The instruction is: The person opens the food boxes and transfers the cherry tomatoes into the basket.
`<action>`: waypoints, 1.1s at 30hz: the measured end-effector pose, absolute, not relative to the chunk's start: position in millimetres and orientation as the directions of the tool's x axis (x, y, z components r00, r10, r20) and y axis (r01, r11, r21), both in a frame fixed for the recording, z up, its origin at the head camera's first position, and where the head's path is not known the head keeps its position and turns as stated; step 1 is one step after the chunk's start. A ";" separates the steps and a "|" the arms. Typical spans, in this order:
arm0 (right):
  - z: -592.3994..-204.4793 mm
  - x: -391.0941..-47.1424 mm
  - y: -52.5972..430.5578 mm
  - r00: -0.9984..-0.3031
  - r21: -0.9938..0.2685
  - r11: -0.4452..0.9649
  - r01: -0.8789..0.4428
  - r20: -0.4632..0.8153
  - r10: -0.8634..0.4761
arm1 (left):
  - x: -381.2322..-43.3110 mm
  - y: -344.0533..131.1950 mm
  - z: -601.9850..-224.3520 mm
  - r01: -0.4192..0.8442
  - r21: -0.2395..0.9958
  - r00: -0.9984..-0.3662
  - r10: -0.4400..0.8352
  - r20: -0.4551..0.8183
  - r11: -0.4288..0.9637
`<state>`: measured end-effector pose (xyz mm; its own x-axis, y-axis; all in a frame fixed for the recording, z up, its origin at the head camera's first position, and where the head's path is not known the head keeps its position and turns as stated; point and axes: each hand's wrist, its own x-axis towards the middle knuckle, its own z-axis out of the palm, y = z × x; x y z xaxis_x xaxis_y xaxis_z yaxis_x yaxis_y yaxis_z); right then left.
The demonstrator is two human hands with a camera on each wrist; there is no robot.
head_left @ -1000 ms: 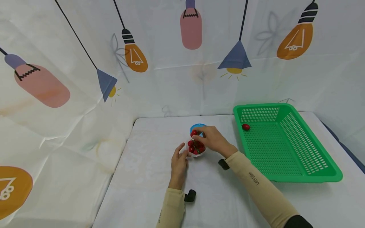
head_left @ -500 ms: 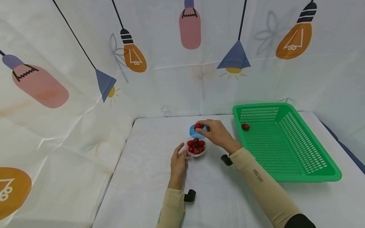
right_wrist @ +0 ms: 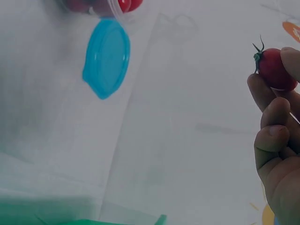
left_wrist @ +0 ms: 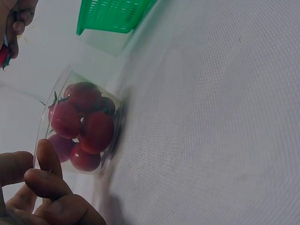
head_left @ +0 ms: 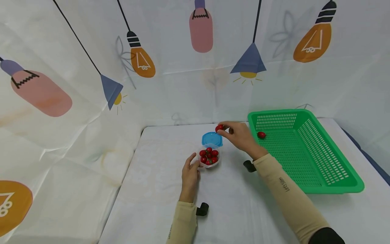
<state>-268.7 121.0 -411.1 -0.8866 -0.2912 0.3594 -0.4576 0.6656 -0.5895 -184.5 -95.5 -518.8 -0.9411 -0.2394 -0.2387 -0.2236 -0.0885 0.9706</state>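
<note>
My right hand (head_left: pixel 242 137) pinches a cherry tomato (head_left: pixel 219 128) between thumb and fingers, above the table and beyond the blue lid. In the right wrist view this cherry tomato (right_wrist: pixel 274 69) shows its green stem. With thumb and fingers at the rim, my left hand (head_left: pixel 190 176) holds the near left side of a clear plastic container (head_left: pixel 217 159). Several red cherry tomatoes (left_wrist: pixel 96 131) lie inside it, seen through its wall in the left wrist view. The container's blue lid (head_left: pixel 212 139) lies flipped back on its far side.
A green basket (head_left: pixel 310 189) stands on the right of the white-covered table (head_left: pixel 158 189), with one cherry tomato (head_left: pixel 261 135) in its far left corner. A printed cloth wall (head_left: pixel 182 91) rises along the back and left of the table.
My right hand has lifted a cherry tomato from over the container and carried it away and to the right, uncovering the lid. The left hand stays at the container.
</note>
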 end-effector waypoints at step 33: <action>-398.1 -283.2 191.9 -0.887 -0.607 0.683 -0.405 0.442 -0.133 | -174.1 -93.8 -485.8 -0.265 0.962 -0.942 -0.193 -0.273 -0.069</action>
<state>-283.2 191.9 -398.1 -0.8870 -0.1327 0.4423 -0.4051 0.6835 -0.6073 -174.1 -93.8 -485.8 -0.9423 -0.1934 -0.2731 -0.2646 -0.0692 0.9619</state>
